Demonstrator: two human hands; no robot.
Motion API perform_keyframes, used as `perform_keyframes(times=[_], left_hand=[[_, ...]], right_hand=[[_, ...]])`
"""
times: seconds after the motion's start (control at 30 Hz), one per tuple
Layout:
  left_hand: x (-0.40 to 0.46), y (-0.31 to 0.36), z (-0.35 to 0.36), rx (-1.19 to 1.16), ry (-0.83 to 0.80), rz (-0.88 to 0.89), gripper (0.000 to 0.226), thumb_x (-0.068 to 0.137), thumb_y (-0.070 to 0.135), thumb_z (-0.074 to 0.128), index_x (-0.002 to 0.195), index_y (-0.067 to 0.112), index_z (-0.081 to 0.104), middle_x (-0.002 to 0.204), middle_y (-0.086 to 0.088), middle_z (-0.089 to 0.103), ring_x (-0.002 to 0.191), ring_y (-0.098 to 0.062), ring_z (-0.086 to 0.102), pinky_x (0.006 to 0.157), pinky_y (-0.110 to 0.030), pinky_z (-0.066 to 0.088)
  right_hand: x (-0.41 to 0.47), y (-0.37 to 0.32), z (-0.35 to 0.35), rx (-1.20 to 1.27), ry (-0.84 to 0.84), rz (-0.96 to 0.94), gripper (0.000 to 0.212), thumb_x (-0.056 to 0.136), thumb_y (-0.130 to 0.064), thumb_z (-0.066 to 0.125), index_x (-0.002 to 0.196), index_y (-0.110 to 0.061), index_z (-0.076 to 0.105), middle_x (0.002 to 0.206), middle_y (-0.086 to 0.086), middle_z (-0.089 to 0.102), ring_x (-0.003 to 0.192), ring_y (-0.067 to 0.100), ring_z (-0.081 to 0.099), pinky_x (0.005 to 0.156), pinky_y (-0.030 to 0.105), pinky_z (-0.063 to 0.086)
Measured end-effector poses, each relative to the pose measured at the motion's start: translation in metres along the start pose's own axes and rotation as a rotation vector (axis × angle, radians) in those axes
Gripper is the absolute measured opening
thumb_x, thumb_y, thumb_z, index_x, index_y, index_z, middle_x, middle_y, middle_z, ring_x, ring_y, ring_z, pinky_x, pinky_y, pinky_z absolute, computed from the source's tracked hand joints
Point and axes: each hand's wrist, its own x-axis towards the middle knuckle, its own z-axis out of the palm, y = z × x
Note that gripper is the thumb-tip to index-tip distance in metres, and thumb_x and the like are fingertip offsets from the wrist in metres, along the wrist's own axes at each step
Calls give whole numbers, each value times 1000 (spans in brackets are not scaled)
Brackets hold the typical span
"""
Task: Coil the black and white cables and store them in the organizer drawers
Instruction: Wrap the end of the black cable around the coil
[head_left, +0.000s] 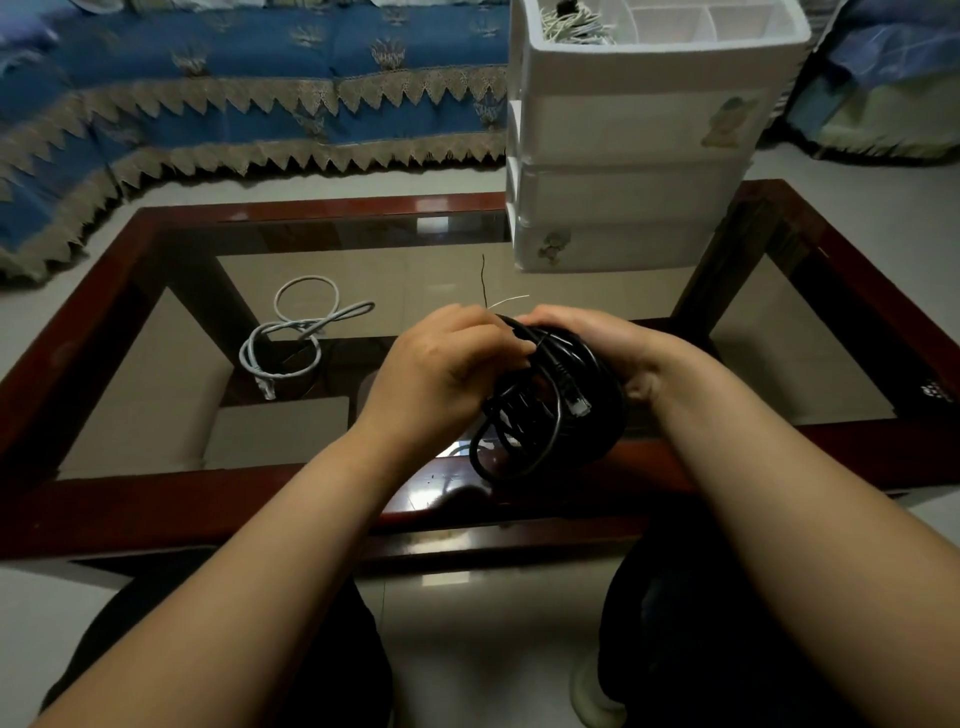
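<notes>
Beyond your hands runs the blue sofa cover (218, 98) with its tan zigzag fringe, and under them the glass table (857, 312) with its dark red wooden frame. Beyond your right hand (631, 353) and a little to its right, the white organizer (639, 150) stands on the table's far edge, its top drawer pulled open with pale cables lying in the left compartment. Between your two hands you hold the black cable (545, 410), wound into a bundle of loops that hangs down from your fingers above the table's near rail, a clear plug showing on its right side. Your left hand (447, 364) has its fingers curled round the top of the coil; your right hand grips the coil's upper right side. Left of your left hand, well apart from it, the white cable (291, 338) lies loosely looped on the glass, untouched
</notes>
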Motion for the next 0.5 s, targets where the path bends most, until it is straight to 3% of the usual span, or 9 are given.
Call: perform_keyframes(times=[0.13,0.3,0.37,0.5], left_hand=[[2,1,-7,-49,-55,-89,16,82,16,67,95,13,76,87,-1,70,80,-22,62,67,-35,50],[7,3,-18,218,-223,110,16,81,18,63,91,17,76,83,0,70,77,-26,58,56,-37,48],[7,4,-19,358,-223,233,20,84,20,56,90,17,75,84,-1,70,79,-28,60,62,-33,42],[4,6,-17,472,-165,372,19,88,19,54,89,18,73,86,-1,70,87,-26,60,84,-38,36]], right_hand=[[2,1,-1,-4,-52,37,33,91,-31,53,64,-20,69,64,1,64,58,12,60,64,28,46],[5,3,0,-185,-4,83,20,91,-29,54,78,-18,65,71,1,65,65,14,62,68,31,48],[7,2,1,-215,-11,99,16,90,-26,54,81,-17,64,73,3,64,66,15,62,66,31,49],[2,2,6,-249,-117,171,12,90,-17,52,84,-13,61,72,3,64,60,13,63,56,23,50]])
